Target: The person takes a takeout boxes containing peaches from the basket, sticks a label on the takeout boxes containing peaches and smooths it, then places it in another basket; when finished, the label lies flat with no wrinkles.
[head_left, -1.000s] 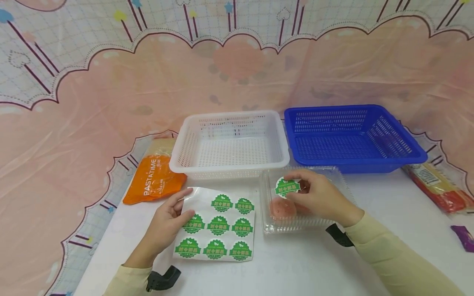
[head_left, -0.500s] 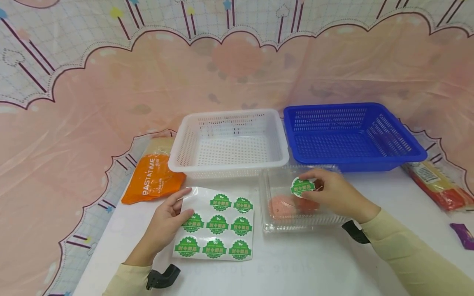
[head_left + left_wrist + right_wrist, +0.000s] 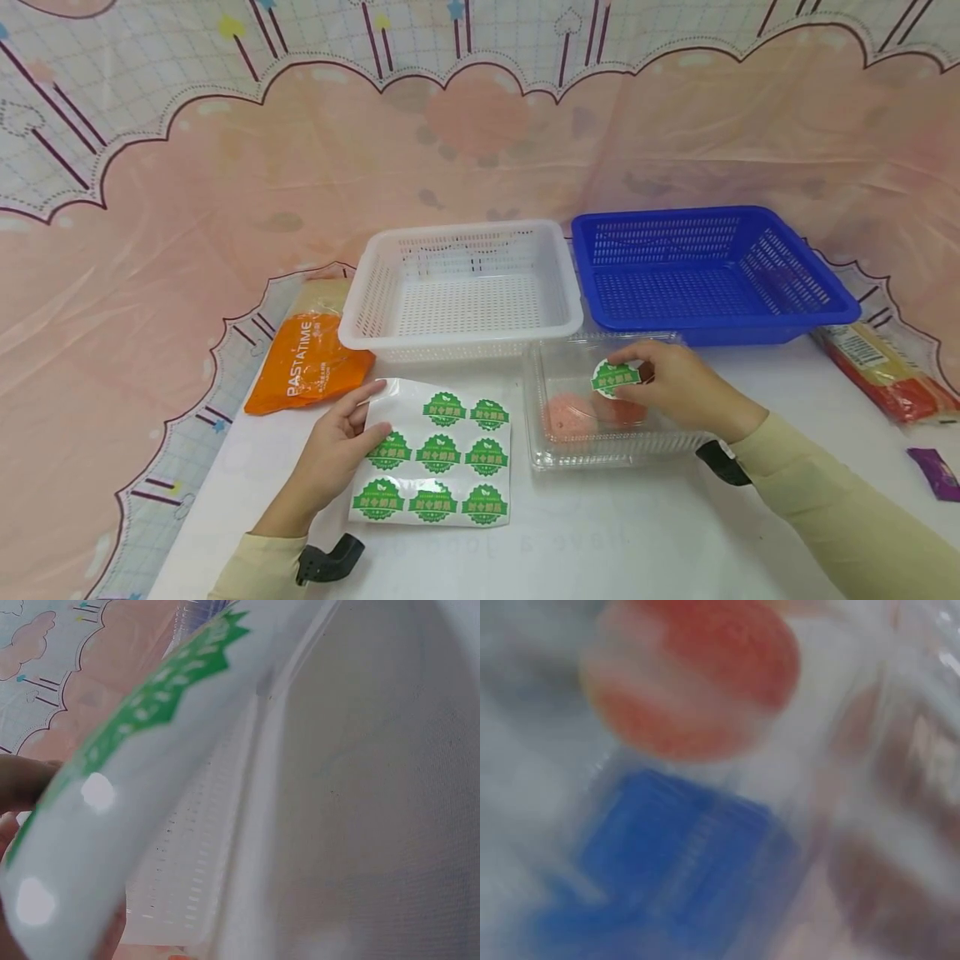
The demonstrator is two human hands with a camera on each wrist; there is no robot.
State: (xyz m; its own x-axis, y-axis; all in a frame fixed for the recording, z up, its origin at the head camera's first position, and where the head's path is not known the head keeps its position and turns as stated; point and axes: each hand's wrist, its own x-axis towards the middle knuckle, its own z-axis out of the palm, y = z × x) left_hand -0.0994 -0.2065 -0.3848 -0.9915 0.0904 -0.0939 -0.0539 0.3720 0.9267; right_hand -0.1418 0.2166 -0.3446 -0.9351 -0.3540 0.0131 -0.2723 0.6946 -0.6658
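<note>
My left hand (image 3: 330, 458) pinches a white sticker sheet (image 3: 393, 404) by its left edge, thumb on top. Rows of round green stickers cover the sheet, and one spot at its upper left is bare. In the left wrist view the sheet (image 3: 112, 817) curves up close to the camera. My right hand (image 3: 682, 387) pinches a round green-and-white sticker (image 3: 615, 379) between thumb and fingertips. This sticker overlaps the lid of a clear plastic box (image 3: 592, 454). Inside the box sit round orange-red fruits (image 3: 572, 418); the right wrist view shows one red fruit (image 3: 705, 690), blurred.
Behind the box stand a white basket (image 3: 465, 337) and a blue basket (image 3: 720, 323), side by side. An orange pasta bag (image 3: 307, 367) lies at the left. A red-and-yellow packet (image 3: 885, 375) and a small purple packet (image 3: 934, 473) lie at the right.
My right hand has shifted right over the box lid with the sticker, then hardly moved in the last half second. The left hand and sheet stay in place.
</note>
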